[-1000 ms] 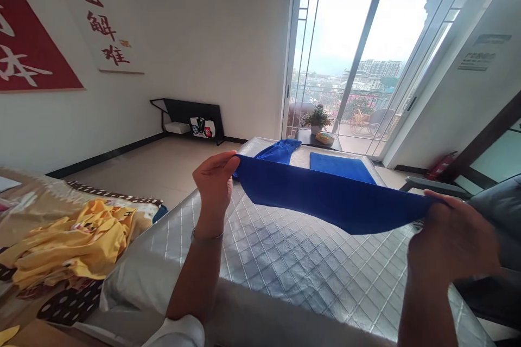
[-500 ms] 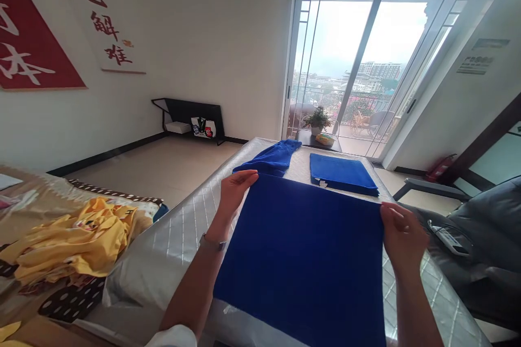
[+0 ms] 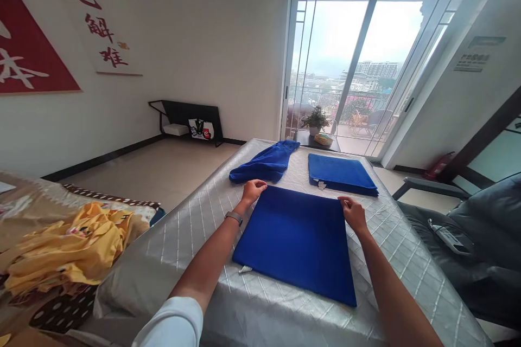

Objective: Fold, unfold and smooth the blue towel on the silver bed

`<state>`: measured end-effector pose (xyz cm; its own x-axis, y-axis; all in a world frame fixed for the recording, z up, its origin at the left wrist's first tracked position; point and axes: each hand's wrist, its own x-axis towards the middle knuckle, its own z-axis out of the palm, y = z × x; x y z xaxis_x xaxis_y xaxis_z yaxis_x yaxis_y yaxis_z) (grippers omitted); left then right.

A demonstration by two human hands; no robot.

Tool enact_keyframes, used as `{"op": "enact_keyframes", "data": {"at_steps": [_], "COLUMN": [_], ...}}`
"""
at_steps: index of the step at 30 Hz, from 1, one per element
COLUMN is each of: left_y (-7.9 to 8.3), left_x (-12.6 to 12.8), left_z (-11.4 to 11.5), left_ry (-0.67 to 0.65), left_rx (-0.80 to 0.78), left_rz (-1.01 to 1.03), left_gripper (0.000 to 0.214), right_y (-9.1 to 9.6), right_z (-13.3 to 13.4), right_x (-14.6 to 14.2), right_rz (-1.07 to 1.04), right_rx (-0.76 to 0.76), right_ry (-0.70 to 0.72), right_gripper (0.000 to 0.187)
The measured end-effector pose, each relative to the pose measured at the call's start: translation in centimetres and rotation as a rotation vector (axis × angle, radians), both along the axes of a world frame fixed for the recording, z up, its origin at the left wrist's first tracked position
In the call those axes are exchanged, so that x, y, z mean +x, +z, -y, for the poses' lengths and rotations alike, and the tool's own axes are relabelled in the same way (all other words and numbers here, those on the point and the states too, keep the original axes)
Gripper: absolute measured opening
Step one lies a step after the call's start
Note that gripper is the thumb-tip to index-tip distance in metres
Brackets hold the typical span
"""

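Note:
A blue towel (image 3: 301, 241), folded to a rough square, lies spread on the silvery quilted mattress (image 3: 191, 227). A small white tag sticks out under its near left edge. My left hand (image 3: 254, 191) pinches the far left corner, and my right hand (image 3: 353, 212) pinches the far right corner. Past the towel, a stack of folded blue towels (image 3: 342, 172) with a white tag sits at the right. Beyond my left hand lies a crumpled blue towel (image 3: 266, 162).
At the left, yellow clothing (image 3: 73, 244) is heaped on a patterned bed. A dark armchair (image 3: 484, 233) holding a power strip (image 3: 450, 237) stands at the right. Beyond the mattress, a potted plant (image 3: 315, 119) is on a small table before the glass doors.
Both hands have moved forward and down, laying the raised blue towel flat on the mattress. My right hand has also come inward to the left. Both still grip its far corners.

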<state>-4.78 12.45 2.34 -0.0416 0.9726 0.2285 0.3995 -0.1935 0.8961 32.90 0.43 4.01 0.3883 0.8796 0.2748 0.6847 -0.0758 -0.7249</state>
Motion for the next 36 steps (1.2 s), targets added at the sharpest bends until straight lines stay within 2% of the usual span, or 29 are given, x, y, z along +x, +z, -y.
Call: {"op": "enact_keyframes", "data": {"at_steps": [6, 10, 13, 17, 20, 25, 29, 33, 36], "left_y": [-2.2, -3.0, -3.2, -3.2, -3.1, -3.0, -3.2, -3.0, -2.3], "left_x": [0.8, 0.8, 0.8, 0.8, 0.8, 0.9, 1.0, 0.9, 1.0], "left_z": [-1.3, -1.7, -1.7, -1.5, -1.3, -1.0, -0.7, -0.5, -0.1], "left_ry": [0.012, 0.002, 0.004, 0.01, -0.01, -0.044, -0.059, -0.062, -0.065], "left_rx": [0.02, 0.041, 0.064, 0.115, 0.153, 0.205, 0.24, 0.251, 0.256], "left_rz": [-0.131, -0.215, -0.274, -0.361, -0.425, -0.532, -0.619, -0.683, -0.711], "left_gripper": [0.008, 0.014, 0.016, 0.023, 0.026, 0.029, 0.03, 0.03, 0.031], "right_y": [-3.0, -4.1, -4.1, -3.5, -3.0, -3.2, -4.1, -4.3, -4.1], "right_z": [-2.2, -2.3, -2.1, -1.1, -0.2, 0.4, 0.3, 0.2, 0.3], "right_x": [0.3, 0.4, 0.3, -0.3, -1.2, -3.1, -3.6, -3.5, -3.7], "right_rz": [0.04, 0.1, 0.161, 0.384, 0.493, 0.529, 0.568, 0.592, 0.593], "right_rx": [-0.066, -0.079, -0.09, -0.087, -0.149, -0.313, -0.434, -0.468, -0.484], "right_ry": [-0.046, -0.065, -0.066, -0.064, -0.022, 0.122, 0.128, 0.123, 0.107], "right_gripper": [0.039, 0.037, 0.038, 0.044, 0.047, 0.062, 0.067, 0.068, 0.068]}}
